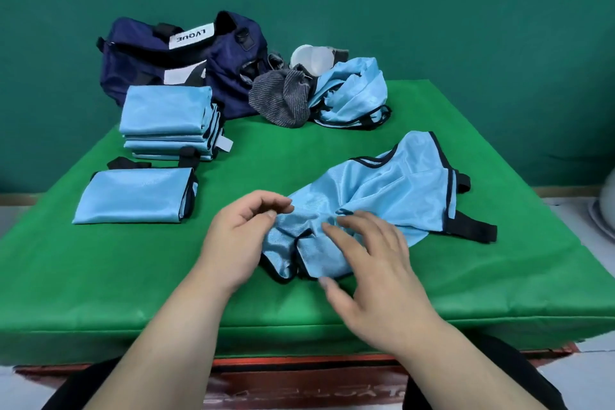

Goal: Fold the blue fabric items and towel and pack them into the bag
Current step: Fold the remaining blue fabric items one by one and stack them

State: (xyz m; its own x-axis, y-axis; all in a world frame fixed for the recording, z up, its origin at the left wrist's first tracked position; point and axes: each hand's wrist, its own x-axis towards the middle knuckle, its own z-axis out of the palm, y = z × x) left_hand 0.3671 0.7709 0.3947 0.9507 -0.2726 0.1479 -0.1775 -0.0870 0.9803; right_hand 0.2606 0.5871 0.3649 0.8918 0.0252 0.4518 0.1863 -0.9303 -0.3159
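A crumpled light-blue bib with black trim and black straps lies on the green table, right of centre. My left hand has its fingers curled at the bib's bunched near-left edge, and thumb and fingertips seem to pinch it. My right hand is blurred, its fingers spread over the bib's near part. A stack of folded blue bibs sits at the back left. One folded bib lies in front of the stack. The navy bag stands open behind the stack. A grey striped towel and another unfolded blue bib lie at the back.
A white cap-like object lies behind the towel. The table's front edge runs just below my forearms, with a red frame under it. A white rounded object sits off the table's right side. A green wall stands behind.
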